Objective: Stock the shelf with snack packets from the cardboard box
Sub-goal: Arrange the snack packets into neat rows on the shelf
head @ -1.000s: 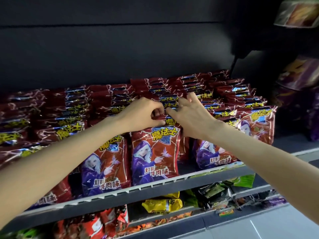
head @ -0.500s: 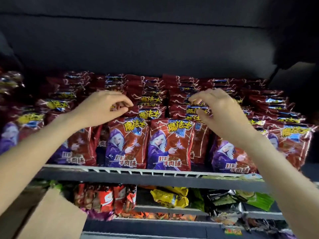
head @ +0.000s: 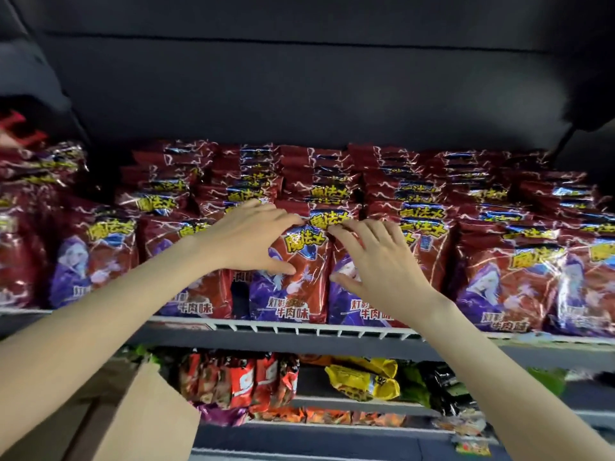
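A dark back panel is looming over the shelf [head: 299,327], which is sitting packed with red snack packets in tight rows. I am watching my left hand [head: 246,237] and right hand [head: 376,261] resting, fingers spread and gripping nothing, on the front packet [head: 293,281] in the middle row. The cardboard box [head: 139,417] is waiting below-left (only 1 flap showing). Pressing unevenly, I judge, risks tipping this packet over the rail.

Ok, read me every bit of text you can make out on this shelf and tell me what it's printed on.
"魔法士": yellow brand lettering at the top of the red snack packets.
"牛肉味": white flavour line at the bottom of those packets.
"灯影": smaller text above the flavour line, partly blurred.
Lower-shelf packets: print too blurred to read.
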Demonstrator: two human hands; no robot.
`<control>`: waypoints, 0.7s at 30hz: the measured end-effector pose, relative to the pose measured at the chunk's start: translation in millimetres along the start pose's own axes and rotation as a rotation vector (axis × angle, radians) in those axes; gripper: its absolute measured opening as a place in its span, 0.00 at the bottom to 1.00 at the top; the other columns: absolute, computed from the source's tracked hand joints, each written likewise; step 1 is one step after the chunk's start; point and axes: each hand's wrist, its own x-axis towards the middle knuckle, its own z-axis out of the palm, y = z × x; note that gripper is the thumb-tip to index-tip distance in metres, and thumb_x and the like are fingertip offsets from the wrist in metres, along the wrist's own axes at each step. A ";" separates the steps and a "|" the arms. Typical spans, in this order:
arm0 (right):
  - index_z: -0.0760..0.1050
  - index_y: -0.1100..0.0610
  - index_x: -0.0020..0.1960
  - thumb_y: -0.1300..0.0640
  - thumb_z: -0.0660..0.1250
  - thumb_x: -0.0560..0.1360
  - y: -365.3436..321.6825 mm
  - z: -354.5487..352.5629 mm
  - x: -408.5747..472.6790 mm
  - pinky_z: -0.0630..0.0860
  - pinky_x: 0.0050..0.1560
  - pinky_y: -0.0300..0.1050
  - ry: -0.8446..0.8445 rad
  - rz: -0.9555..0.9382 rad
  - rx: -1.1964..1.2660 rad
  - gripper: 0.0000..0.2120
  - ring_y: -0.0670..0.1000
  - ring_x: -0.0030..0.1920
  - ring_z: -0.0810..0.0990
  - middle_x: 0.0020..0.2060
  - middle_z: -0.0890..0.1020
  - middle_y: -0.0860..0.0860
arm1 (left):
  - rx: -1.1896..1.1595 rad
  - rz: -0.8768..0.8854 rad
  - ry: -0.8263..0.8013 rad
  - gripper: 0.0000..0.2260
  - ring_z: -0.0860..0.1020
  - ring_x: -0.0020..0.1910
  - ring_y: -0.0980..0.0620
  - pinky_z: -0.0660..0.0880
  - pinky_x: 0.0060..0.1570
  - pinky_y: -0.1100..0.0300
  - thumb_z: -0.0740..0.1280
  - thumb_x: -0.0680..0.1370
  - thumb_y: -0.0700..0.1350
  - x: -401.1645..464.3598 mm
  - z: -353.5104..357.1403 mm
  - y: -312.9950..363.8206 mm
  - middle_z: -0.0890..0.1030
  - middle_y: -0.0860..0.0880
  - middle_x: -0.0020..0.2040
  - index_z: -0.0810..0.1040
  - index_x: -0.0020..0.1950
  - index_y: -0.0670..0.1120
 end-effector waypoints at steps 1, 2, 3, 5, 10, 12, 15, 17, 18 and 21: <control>0.72 0.56 0.65 0.38 0.62 0.72 -2.3 -0.5 1.1 0.73 0.57 0.57 0.004 0.013 -0.010 0.29 0.59 0.55 0.78 0.57 0.79 0.55 | -0.011 0.018 0.022 0.37 0.67 0.69 0.54 0.56 0.70 0.57 0.57 0.72 0.71 2.4 -0.5 -0.3 0.68 0.54 0.71 0.58 0.75 0.52; 0.72 0.55 0.64 0.37 0.57 0.74 -4.0 -1.6 3.2 0.73 0.56 0.57 -0.008 0.033 -0.013 0.28 0.58 0.54 0.78 0.56 0.80 0.54 | -0.037 0.034 0.057 0.34 0.68 0.68 0.54 0.57 0.69 0.57 0.54 0.74 0.69 4.6 -1.6 -0.5 0.70 0.54 0.70 0.60 0.75 0.52; 0.73 0.54 0.62 0.36 0.52 0.75 -4.7 -2.5 6.1 0.72 0.55 0.57 -0.017 0.057 -0.007 0.27 0.57 0.53 0.79 0.54 0.81 0.53 | -0.082 0.048 0.102 0.30 0.70 0.67 0.55 0.59 0.69 0.57 0.53 0.77 0.66 5.7 -2.7 -1.9 0.71 0.54 0.69 0.63 0.73 0.51; 0.76 0.53 0.57 0.38 0.49 0.77 -5.5 -7.2 16.1 0.71 0.52 0.57 -0.022 0.098 0.014 0.25 0.57 0.49 0.80 0.48 0.82 0.51 | -0.175 0.071 0.228 0.20 0.72 0.64 0.55 0.62 0.66 0.57 0.54 0.81 0.57 6.3 -6.7 -11.1 0.74 0.54 0.66 0.70 0.69 0.51; 0.74 0.55 0.62 0.54 0.63 0.78 -3.7 -15.3 61.2 0.68 0.56 0.56 -0.073 0.109 0.030 0.14 0.60 0.55 0.76 0.55 0.79 0.55 | -0.236 0.042 0.182 0.19 0.73 0.63 0.53 0.70 0.62 0.53 0.69 0.75 0.54 15.2 -14.2 -55.6 0.75 0.55 0.64 0.74 0.65 0.54; 0.71 0.52 0.65 0.51 0.65 0.77 -0.7 -19.3 79.2 0.65 0.61 0.53 -0.194 0.152 0.062 0.18 0.57 0.61 0.73 0.59 0.77 0.52 | -0.212 0.067 0.110 0.22 0.72 0.63 0.53 0.70 0.63 0.53 0.71 0.73 0.54 23.7 -13.8 -57.0 0.74 0.55 0.64 0.73 0.66 0.55; 0.74 0.50 0.60 0.54 0.68 0.75 1.6 -23.5 98.9 0.62 0.65 0.53 -0.294 0.143 0.041 0.14 0.55 0.58 0.77 0.56 0.79 0.50 | -0.185 0.120 0.146 0.18 0.73 0.57 0.51 0.70 0.53 0.58 0.71 0.73 0.50 41.6 -6.6 -46.7 0.79 0.53 0.56 0.76 0.63 0.53; 0.76 0.50 0.55 0.59 0.67 0.75 2.0 -23.3 101.6 0.61 0.66 0.52 -0.314 0.101 -0.020 0.10 0.53 0.54 0.79 0.52 0.81 0.48 | -0.218 0.137 0.172 0.13 0.76 0.51 0.52 0.68 0.46 0.61 0.71 0.73 0.48 49.9 -2.6 -41.2 0.80 0.54 0.48 0.79 0.58 0.52; 0.76 0.50 0.54 0.60 0.66 0.75 2.2 -22.8 100.4 0.61 0.66 0.52 -0.315 0.096 -0.034 0.10 0.53 0.53 0.80 0.51 0.82 0.48 | -0.246 0.136 0.169 0.11 0.77 0.50 0.53 0.68 0.45 0.62 0.71 0.73 0.48 52.3 -1.1 -40.0 0.80 0.55 0.47 0.79 0.56 0.51; 0.77 0.50 0.54 0.58 0.67 0.76 5.5 -17.6 96.7 0.62 0.65 0.51 -0.276 0.094 -0.015 0.08 0.53 0.53 0.80 0.52 0.82 0.48 | -0.327 0.121 0.149 0.12 0.78 0.49 0.55 0.73 0.47 0.60 0.71 0.74 0.51 51.4 -2.7 -41.6 0.81 0.56 0.49 0.80 0.56 0.52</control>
